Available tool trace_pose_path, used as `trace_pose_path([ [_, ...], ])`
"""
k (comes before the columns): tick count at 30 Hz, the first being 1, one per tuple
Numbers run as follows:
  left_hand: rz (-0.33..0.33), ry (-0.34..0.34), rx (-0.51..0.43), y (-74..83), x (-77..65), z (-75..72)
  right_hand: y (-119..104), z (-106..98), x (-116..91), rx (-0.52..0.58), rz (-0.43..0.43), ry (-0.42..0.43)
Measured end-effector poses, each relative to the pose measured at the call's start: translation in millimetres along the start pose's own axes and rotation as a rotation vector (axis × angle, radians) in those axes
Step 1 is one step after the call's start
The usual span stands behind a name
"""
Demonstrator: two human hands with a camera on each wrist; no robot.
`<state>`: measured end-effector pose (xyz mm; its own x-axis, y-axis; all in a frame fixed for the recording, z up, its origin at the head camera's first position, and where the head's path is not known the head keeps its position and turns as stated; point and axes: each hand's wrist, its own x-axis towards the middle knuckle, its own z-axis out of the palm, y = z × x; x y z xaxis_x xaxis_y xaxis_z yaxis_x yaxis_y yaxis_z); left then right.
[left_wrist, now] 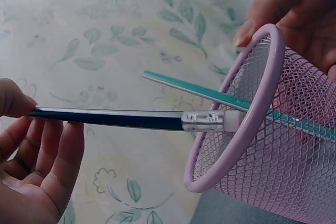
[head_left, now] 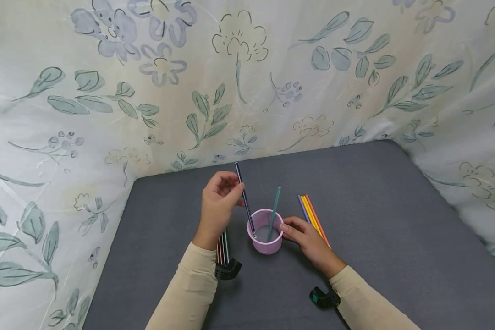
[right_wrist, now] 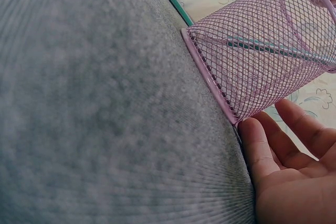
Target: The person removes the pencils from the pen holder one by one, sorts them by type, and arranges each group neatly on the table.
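Observation:
My left hand (head_left: pixel 217 201) pinches a dark blue pencil (head_left: pixel 246 199) between thumb and fingers. The pencil tilts, its metal band and white eraser (left_wrist: pixel 231 121) pointing down at the mouth of a pink mesh pencil cup (head_left: pixel 266 248). A green pencil (head_left: pixel 274 211) leans inside the cup and sticks out above the rim. On the cup's right side, my right hand (head_left: pixel 309 240) holds it, thumb near the rim (left_wrist: pixel 278 59) and fingers against the mesh wall. The cup stands upright on the grey table.
Right of the cup lie purple, yellow and orange pencils (head_left: pixel 310 211), partly hidden by the right hand. Several darker pencils (head_left: pixel 222 250) lie under the left wrist. A flowered cloth (head_left: pixel 247 91) hangs behind the grey table (head_left: pixel 396 220).

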<state>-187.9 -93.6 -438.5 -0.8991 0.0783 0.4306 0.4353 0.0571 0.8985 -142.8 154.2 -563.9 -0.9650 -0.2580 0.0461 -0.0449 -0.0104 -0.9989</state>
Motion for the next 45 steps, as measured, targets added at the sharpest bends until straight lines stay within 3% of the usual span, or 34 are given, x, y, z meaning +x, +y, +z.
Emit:
trace_pose_path([
  [7,0.003,0.014,-0.027,2.4,0.1,-4.2,1,0,2,0.002,0.002,0.005],
  [27,-0.067,0.115,-0.036,-2.6,-4.0,-26.0,-2,-3,4,0.020,0.009,0.014],
  [45,-0.164,0.132,-0.040,-13.2,-14.5,-40.9,-6,-4,2,0.005,0.020,0.018],
])
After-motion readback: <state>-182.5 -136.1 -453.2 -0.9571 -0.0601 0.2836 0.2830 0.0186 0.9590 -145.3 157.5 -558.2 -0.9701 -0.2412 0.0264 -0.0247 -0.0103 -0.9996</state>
